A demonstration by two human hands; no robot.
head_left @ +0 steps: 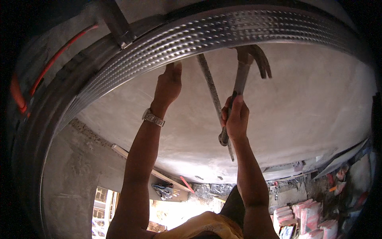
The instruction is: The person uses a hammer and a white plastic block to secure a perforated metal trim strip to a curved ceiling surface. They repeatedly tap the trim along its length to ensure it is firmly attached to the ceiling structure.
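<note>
My right hand (238, 119) is wrapped around the handle of a hammer (241, 77), closed firmly, with the butt of the grip sticking out below my fist. The dimpled metal strip (207, 36) lies above both hands in the view, its long axis sweeping across from the lower left, up over the top and away to the right, bent a good deal by the lens. The hammer stands nearly crosswise to it, long axis steep and leaning a little right at the top, head up at the strip's lower edge and partly hidden there, claw curving off to the right. My left hand (169, 85) is the nearer one to the strip: its fingertips reach the lower edge, left of the hammer head. I can't tell whether those fingers pinch the strip, hold something small or merely rest there. Between my hands a thin grey rod (209, 81) slants down from the strip's edge, passing behind the hammer grip; whether my right hand touches it, I can't say. Behind everything spreads the pale plastered surface (302, 99), with a red tube (59, 51) off beyond the strip at upper left.
</note>
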